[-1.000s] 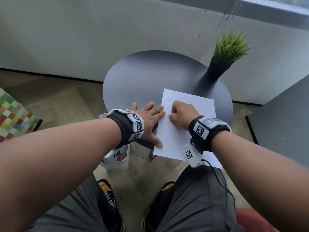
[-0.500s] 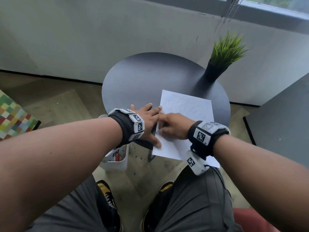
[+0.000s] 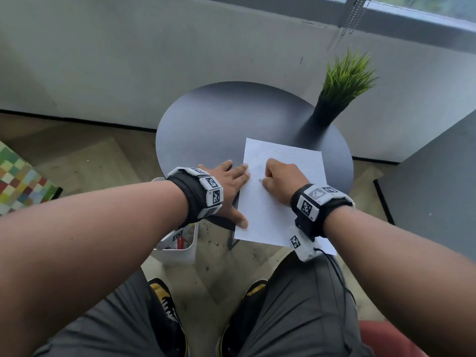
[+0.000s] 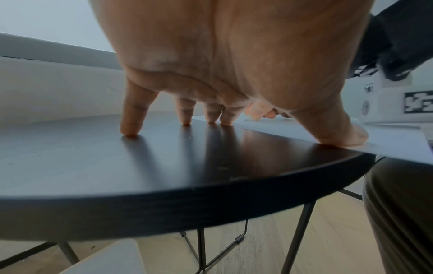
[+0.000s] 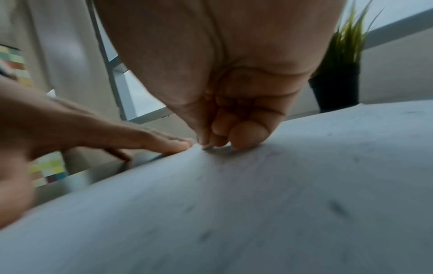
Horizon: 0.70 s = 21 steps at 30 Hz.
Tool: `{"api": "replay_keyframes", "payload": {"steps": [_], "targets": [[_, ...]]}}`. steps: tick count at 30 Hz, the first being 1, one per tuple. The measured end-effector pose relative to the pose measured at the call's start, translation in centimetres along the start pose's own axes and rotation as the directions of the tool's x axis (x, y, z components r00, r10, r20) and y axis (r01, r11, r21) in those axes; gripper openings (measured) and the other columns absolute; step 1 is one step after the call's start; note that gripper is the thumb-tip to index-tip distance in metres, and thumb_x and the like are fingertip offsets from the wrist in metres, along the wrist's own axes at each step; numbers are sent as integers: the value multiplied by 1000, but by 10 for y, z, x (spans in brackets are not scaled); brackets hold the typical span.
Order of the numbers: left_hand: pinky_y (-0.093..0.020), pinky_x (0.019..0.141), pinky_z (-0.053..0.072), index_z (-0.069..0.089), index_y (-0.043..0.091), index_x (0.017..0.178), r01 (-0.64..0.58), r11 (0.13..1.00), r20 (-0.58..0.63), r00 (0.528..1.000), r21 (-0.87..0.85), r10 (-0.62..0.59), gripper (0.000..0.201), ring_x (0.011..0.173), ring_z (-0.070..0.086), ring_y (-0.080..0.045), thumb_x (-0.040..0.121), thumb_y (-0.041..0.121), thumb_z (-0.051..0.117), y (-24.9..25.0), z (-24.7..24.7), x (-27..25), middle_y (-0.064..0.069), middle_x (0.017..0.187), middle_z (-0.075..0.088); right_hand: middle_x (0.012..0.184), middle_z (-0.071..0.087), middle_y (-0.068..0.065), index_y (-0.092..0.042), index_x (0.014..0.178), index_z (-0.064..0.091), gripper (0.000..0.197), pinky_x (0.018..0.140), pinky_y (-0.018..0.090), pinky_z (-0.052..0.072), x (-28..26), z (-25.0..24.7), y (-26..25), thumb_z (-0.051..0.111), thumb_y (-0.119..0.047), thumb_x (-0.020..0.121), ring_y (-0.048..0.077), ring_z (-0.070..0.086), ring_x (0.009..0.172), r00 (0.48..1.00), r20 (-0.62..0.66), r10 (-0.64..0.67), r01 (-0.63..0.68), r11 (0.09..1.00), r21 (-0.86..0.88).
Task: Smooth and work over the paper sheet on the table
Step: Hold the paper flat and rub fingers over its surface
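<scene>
A white paper sheet [image 3: 270,217] with faint pencil lines lies on the right half of a round dark table [image 3: 219,124], its near edge hanging over the rim. My left hand [image 3: 231,181] lies flat with spread fingers. Its fingertips [image 4: 226,121] and thumb [image 4: 346,137] press the sheet's [image 4: 386,146] left edge onto the table [image 4: 117,166]. My right hand [image 3: 280,179] is curled into a fist on the sheet's middle. Thumb and forefinger [image 5: 234,129] pinch a small grey thing [image 5: 207,147] against the paper [image 5: 257,204]. What that thing is I cannot tell.
A green grass plant in a black pot [image 3: 327,112] stands at the table's far right edge. A white bin [image 3: 180,251] sits on the floor below my left wrist. A dark grey cabinet [image 3: 432,189] is at the right, and a checked cushion [image 3: 18,181] at the left.
Half a second ago my right hand was at the sheet's left edge beside my left fingers; it has slid back right and a little farther away. My left hand has stayed put.
</scene>
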<state>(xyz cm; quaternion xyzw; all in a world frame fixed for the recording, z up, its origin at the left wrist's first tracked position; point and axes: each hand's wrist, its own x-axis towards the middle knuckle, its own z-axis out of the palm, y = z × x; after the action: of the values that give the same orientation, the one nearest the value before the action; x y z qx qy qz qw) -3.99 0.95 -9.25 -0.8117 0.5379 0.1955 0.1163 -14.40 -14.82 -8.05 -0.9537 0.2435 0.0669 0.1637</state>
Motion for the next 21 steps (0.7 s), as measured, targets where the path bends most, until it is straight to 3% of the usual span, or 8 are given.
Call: {"api": "replay_keyframes", "payload": {"steps": [2, 5, 10, 12, 15, 18, 20, 21], "targets": [[-68, 106, 35, 1, 26, 161, -2, 1000, -3, 1000, -10, 2, 133, 154, -1, -21, 61, 98, 51, -2, 1, 1, 14, 169, -8, 88, 60, 5, -18, 91, 48, 10, 68, 33, 39, -13, 6, -12, 53, -26, 91, 26, 51, 79, 981, 92, -170, 172, 985, -14], [-69, 105, 33, 3, 27, 161, -7, 1000, -2, 1000, -30, 7, 134, 155, -1, -21, 59, 97, 53, -2, 1, 1, 14, 169, -8, 85, 58, -2, -19, 90, 53, 10, 71, 33, 43, -26, 3, -22, 59, -26, 90, 22, 53, 80, 886, 302, -352, 372, 928, -10], [-70, 110, 29, -1, 23, 161, 18, 999, 27, 999, -29, -17, 133, 155, -5, -21, 64, 94, 55, 0, -3, 1, 10, 169, -12, 96, 64, 9, -16, 98, 53, 15, 72, 34, 45, 1, -4, -4, 56, -28, 90, 31, 58, 90, 999, 41, -24, 23, 1000, 20], [-71, 109, 30, 3, 23, 161, 18, 999, 19, 1000, -35, -17, 132, 155, -3, -22, 63, 93, 57, 1, -3, 0, 9, 169, -10, 101, 64, 15, -14, 108, 51, 18, 72, 35, 43, -10, 7, -14, 52, -25, 93, 34, 58, 91, 990, 30, -139, 139, 990, 17], [-73, 107, 30, 6, 23, 161, 12, 999, 12, 1000, -52, -11, 133, 155, -2, -24, 62, 90, 63, 2, -5, 0, 7, 169, -7, 97, 64, 6, -16, 105, 56, 14, 72, 30, 38, -28, 13, -25, 56, -23, 93, 29, 58, 90, 907, 224, -357, 357, 933, 43], [-69, 109, 28, 3, 24, 161, 8, 1000, 25, 1000, -19, -7, 135, 154, -3, -26, 61, 89, 65, 3, -5, -2, 5, 170, -9, 90, 59, -3, -18, 98, 59, 12, 71, 28, 39, -8, -3, -7, 60, -27, 89, 22, 58, 89, 955, 196, -221, 224, 975, 6], [-65, 111, 29, 1, 29, 161, -6, 1000, 20, 1000, 12, 6, 133, 153, 0, -29, 62, 88, 66, 5, -5, -4, 2, 170, -8, 92, 62, 2, -18, 96, 57, 12, 71, 31, 42, 2, -5, 4, 57, -27, 89, 26, 59, 91, 996, 71, -60, 59, 998, 16], [-64, 111, 29, 0, 33, 161, -13, 1000, 21, 1000, 19, 12, 130, 153, 0, -31, 63, 86, 67, 5, -6, -4, 0, 169, -8, 94, 64, 6, -18, 97, 56, 12, 71, 32, 43, 0, -3, 4, 55, -27, 90, 28, 58, 90, 998, 30, -57, 57, 998, -3]]}}
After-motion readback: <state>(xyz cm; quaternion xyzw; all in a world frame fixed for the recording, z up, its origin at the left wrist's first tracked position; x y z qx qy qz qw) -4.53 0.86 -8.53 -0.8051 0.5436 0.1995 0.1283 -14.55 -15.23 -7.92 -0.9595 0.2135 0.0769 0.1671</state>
